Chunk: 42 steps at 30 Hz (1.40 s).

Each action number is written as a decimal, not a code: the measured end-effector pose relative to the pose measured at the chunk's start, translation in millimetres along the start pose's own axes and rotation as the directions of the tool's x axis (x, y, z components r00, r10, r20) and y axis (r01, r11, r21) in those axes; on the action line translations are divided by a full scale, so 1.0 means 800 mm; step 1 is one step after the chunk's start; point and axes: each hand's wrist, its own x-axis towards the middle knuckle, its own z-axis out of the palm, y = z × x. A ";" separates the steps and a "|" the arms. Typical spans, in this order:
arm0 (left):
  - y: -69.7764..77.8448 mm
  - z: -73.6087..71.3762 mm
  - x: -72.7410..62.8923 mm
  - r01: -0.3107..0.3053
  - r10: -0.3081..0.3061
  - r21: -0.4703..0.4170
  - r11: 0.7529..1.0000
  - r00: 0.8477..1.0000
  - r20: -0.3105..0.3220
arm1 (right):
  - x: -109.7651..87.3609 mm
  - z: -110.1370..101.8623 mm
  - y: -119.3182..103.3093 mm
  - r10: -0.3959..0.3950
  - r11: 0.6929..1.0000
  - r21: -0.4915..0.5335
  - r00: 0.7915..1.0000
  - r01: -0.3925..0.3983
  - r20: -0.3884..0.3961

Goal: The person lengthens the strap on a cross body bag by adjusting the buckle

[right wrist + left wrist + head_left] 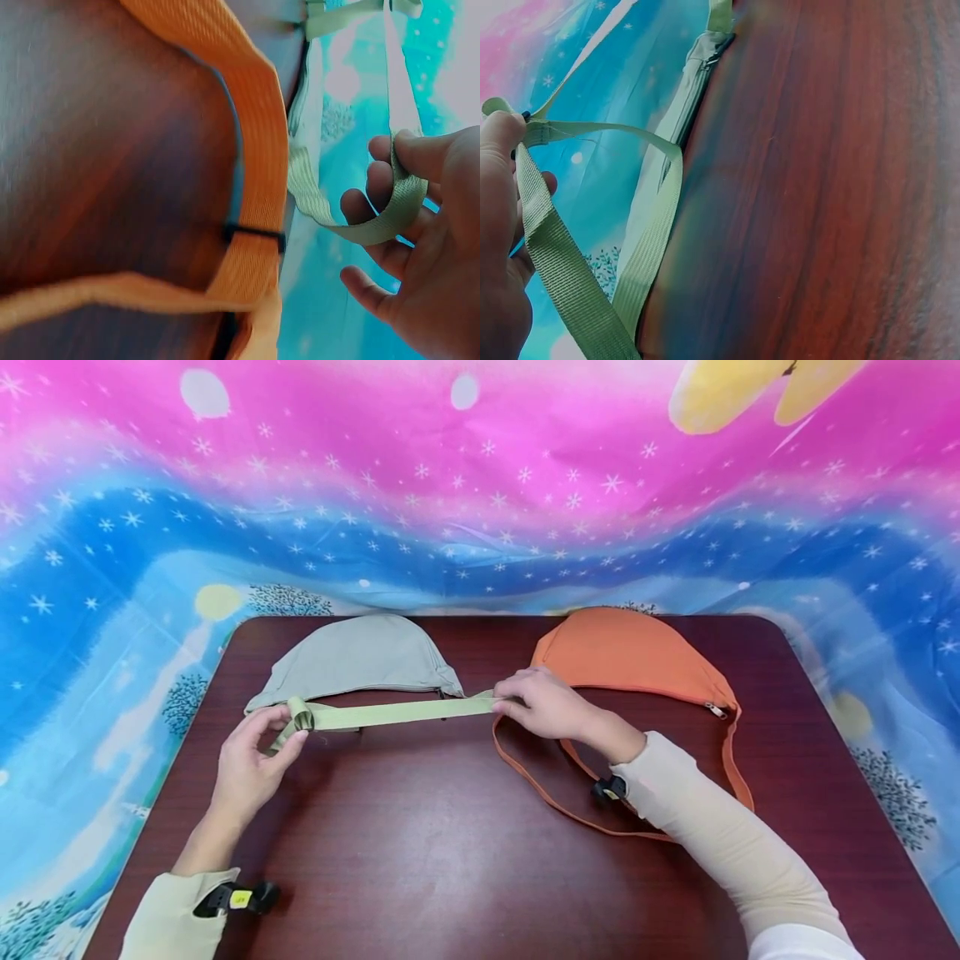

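A pale grey-green crescent bag lies at the back left of the table, its zipper edge facing the near side. Its light green webbing strap is drawn out straight between both hands, in front of the bag. At the left end, my left hand pinches the strap where it loops over; a dark strap slider shows by the fingertips in the left wrist view. My right hand grips the other end between thumb and fingers, and in the right wrist view the webbing curves round below those fingers.
An orange crescent bag with a zipper pull lies at the back right. Its orange strap loops toward the near side, beneath the right forearm. The dark red-brown table meets a printed cloth backdrop.
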 end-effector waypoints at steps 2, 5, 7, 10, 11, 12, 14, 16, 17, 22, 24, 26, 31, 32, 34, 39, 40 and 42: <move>-0.001 -0.002 0.001 0.026 -0.026 0.004 1.000 1.000 -0.013 | -0.002 -0.005 0.005 0.015 1.000 0.022 1.000 -0.015 -0.014; -0.001 -0.006 0.001 0.051 -0.051 0.017 0.999 0.998 -0.023 | -0.005 -0.013 0.013 0.071 0.996 0.062 0.997 -0.070 -0.017; -0.002 -0.008 0.001 0.065 -0.065 0.020 0.998 0.998 -0.022 | -0.007 -0.015 0.019 0.098 0.993 0.070 0.995 -0.096 -0.020; -0.003 -0.010 0.000 0.075 -0.075 0.034 0.997 0.997 -0.018 | -0.010 -0.016 0.030 0.124 0.990 0.070 0.992 -0.123 -0.018; -0.003 -0.010 -0.001 0.075 -0.075 0.039 0.996 0.997 -0.017 | -0.011 -0.016 0.033 0.129 0.990 0.067 0.992 -0.127 -0.017; -0.004 -0.011 -0.001 0.074 -0.074 0.040 0.996 0.997 -0.018 | -0.011 -0.017 0.036 0.132 0.989 0.065 0.991 -0.131 -0.018; -0.005 -0.011 -0.002 0.070 -0.070 0.042 0.997 0.997 -0.020 | -0.013 -0.017 0.040 0.147 0.987 0.061 0.989 -0.145 -0.018; -0.006 -0.012 -0.002 0.062 -0.061 0.037 0.997 0.998 -0.024 | -0.014 -0.018 0.044 0.157 0.986 0.056 0.987 -0.156 -0.017; -0.006 -0.011 -0.002 0.057 -0.057 0.035 0.998 0.998 -0.025 | -0.014 -0.018 0.045 0.165 0.985 0.055 0.986 -0.164 -0.016; -0.007 -0.008 -0.001 0.048 -0.048 0.018 0.999 0.999 -0.021 | -0.015 -0.018 0.045 0.184 0.982 0.046 0.983 -0.183 -0.014; -0.006 -0.007 0.000 0.045 -0.044 0.012 0.999 0.999 -0.018 | -0.016 -0.017 0.042 0.172 0.984 0.044 0.985 -0.171 -0.014; -0.005 -0.006 0.000 0.031 -0.031 0.005 0.999 0.999 -0.011 | -0.015 -0.016 0.036 0.143 0.989 0.037 0.990 -0.142 -0.017; 0.003 -0.006 0.004 -0.032 0.032 0.016 0.999 0.999 0.035 | -0.006 -0.009 0.008 0.027 0.999 0.044 1.000 -0.027 -0.009; 0.005 -0.006 0.005 -0.042 0.041 0.019 0.999 0.998 0.046 | -0.003 -0.006 0.001 0.007 0.999 0.051 1.000 -0.007 -0.002; 0.008 -0.006 0.006 -0.050 0.049 0.021 0.999 0.997 0.057 | 0.003 0.002 -0.014 -0.026 0.998 0.061 0.999 0.025 0.025; 0.013 -0.004 0.006 -0.051 0.050 0.014 0.999 0.997 0.065 | 0.013 0.030 -0.044 -0.103 0.995 0.012 0.989 0.102 0.109; 0.014 -0.003 0.006 -0.057 0.056 0.009 0.998 0.996 0.068 | 0.013 0.036 -0.049 -0.113 0.993 0.000 0.985 0.114 0.127; 0.016 -0.002 0.005 -0.074 0.074 0.004 0.997 0.994 0.079 | 0.014 0.047 -0.057 -0.127 0.991 -0.016 0.979 0.131 0.161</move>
